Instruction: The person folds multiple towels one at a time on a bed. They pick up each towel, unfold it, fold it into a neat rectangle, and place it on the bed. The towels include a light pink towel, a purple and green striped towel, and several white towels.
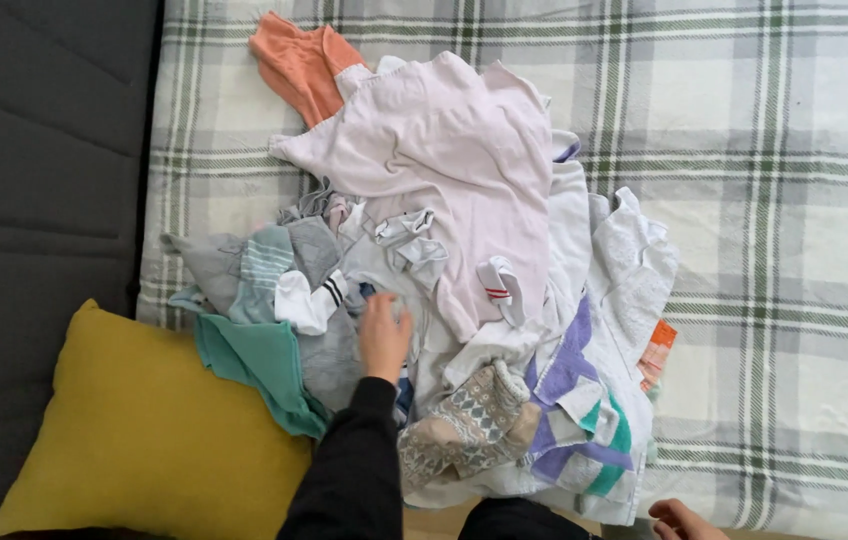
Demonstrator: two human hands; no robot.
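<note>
Two hands show, both low in the frame. The left hand (384, 335), in a black sleeve (349, 470) that rises from the bottom edge, reaches into the lower middle of the laundry pile (464, 300); its fingers curl loosely into the cloth, but whether they have actually closed on a piece cannot be told, since the fingertips are blurred against the fabric. Just left of that hand lies a white sock with black stripes (309, 300), its long axis running roughly left to right and tilted slightly upward toward the right, striped cuff end nearest the hand. Below and left of it a teal cloth (264, 365) hangs over the edge of a mustard yellow cushion (144, 430) in the lower left. Right of the wrist sits a patterned beige knit sock (474, 420), and beyond it a towel with purple and green shapes (584, 410).

Higher in the pile a large pale pink garment (444, 160) spreads toward the upper middle, with an orange garment (299, 65) poking out at the top left of it. A white sock with red stripes (499, 285) rests on the pink cloth's lower edge.

The right hand (684, 520) is only partly seen at the bottom right edge, fingers bent, touching nothing that can be made out. Everything lies on a grey and green plaid blanket (774, 200).
</note>
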